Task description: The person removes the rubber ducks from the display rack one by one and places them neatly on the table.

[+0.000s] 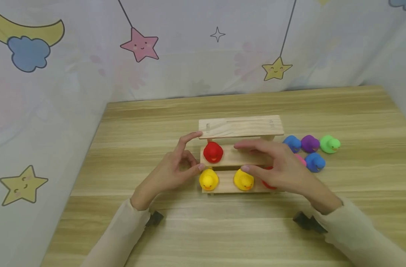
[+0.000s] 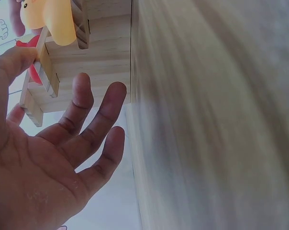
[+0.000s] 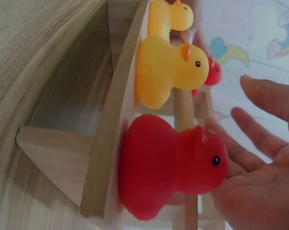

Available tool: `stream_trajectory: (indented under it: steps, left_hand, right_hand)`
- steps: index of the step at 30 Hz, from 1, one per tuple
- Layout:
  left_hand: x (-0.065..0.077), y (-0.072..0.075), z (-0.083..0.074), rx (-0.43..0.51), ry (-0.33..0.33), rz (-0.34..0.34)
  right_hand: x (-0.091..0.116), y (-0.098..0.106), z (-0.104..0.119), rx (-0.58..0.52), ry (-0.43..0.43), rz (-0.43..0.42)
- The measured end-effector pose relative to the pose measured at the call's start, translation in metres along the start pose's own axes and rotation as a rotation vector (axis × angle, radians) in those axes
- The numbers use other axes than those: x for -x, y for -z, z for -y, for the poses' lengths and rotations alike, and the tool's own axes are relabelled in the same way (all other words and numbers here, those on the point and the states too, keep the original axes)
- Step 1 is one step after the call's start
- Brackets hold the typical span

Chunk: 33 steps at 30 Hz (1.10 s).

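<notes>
The wooden rack [image 1: 243, 127] stands on the surface [image 1: 206, 237], near its back edge and well apart from its left edge. The left hand [image 1: 171, 168], loosely spread, touches the rack's left end, forefinger at the top board's front corner. The right hand [image 1: 286, 167], wide open and holding nothing, is over the right end. A red duck [image 1: 213, 152] sits at the middle board's left end, with bare wood beside it; two yellow ducks [image 1: 244, 180] and another red duck [image 3: 159, 167] occupy the lowest board.
</notes>
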State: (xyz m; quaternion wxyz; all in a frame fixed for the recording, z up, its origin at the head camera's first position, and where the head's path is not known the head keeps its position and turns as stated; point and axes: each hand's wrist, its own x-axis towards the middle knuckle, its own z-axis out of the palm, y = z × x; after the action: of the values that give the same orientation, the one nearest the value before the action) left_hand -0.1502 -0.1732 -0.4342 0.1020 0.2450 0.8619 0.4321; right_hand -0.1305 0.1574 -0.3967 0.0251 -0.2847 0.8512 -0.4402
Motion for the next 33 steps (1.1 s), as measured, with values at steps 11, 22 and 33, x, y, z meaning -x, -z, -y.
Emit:
stream_trajectory:
  steps: [11, 22, 33]
  left_hand:
    - [0.0, 0.0, 0.0, 0.011, -0.015, 0.001]
    - [0.0, 0.001, 0.001, 0.012, -0.013, 0.001]
    - [0.0, 0.001, 0.0, 0.011, -0.016, 0.006]
  right_hand:
    - [-0.012, -0.008, 0.005, 0.01, -0.023, 0.025]
    - [-0.018, -0.012, 0.009, 0.042, -0.058, 0.052]
    - [-0.029, -0.02, 0.017, -0.064, -0.065, 0.077]
